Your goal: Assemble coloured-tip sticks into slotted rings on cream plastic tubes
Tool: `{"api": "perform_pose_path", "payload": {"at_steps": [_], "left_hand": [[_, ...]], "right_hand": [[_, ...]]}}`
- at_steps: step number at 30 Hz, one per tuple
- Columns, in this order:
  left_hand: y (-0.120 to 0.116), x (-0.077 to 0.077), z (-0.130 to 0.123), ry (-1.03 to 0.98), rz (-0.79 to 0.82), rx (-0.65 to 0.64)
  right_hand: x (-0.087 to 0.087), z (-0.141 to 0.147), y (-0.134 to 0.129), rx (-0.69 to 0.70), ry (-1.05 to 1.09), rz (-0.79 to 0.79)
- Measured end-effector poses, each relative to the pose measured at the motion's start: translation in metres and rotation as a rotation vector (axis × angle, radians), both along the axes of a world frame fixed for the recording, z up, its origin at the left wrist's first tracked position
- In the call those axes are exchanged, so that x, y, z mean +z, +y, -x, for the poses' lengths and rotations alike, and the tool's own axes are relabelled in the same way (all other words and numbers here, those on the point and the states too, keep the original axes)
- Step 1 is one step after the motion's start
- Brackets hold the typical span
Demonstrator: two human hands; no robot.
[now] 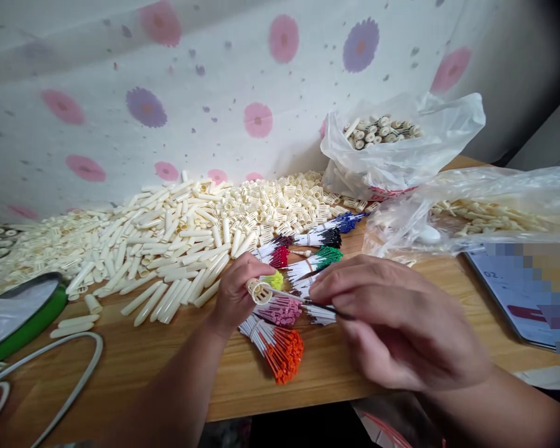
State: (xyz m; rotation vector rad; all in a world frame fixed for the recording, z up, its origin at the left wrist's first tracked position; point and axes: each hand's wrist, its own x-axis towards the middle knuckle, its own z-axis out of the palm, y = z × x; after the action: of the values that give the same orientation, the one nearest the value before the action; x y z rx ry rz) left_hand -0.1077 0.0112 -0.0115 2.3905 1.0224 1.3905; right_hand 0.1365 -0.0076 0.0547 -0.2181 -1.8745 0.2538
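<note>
Above the table's front part, my left hand (pixel 233 289) is closed round a cream plastic piece with a slotted, hollow end (pixel 261 294) that faces right. My right hand (pixel 401 323) pinches a thin pen refill (pixel 324 305) with a dark end, its pale shaft pointing at the slotted opening. Whether the shaft's tip is inside the opening I cannot tell. Below and between the hands lie bundles of refills with coloured ends: orange (pixel 287 358), pink (pixel 282 311), yellow (pixel 275 280), green (pixel 329 256) and others. My right fingers partly cover some of them.
A heap of cream pen barrels (pixel 168 249) and small slotted pieces (pixel 280 199) spreads along the back. Filled plastic bags (pixel 373 165) stand at the back right, near a phone (pixel 508 298). At left are a green-rimmed container (pixel 42 323) and a white cable (pixel 81 398).
</note>
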Motion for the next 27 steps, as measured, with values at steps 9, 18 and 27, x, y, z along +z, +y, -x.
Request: {"api": "perform_pose_path", "payload": {"at_steps": [9, 18, 27], "left_hand": [[0.001, 0.001, -0.003, 0.004, 0.000, -0.018], [-0.003, 0.004, 0.006, 0.085, 0.013, 0.027], [-0.004, 0.008, 0.002, 0.155, -0.070, 0.096]], "right_hand": [[-0.016, 0.020, 0.006, -0.004, -0.009, -0.061], [-0.026, 0.029, 0.013, -0.019, 0.146, 0.197], [-0.039, 0.035, 0.022, -0.189, -0.021, 0.077]]}}
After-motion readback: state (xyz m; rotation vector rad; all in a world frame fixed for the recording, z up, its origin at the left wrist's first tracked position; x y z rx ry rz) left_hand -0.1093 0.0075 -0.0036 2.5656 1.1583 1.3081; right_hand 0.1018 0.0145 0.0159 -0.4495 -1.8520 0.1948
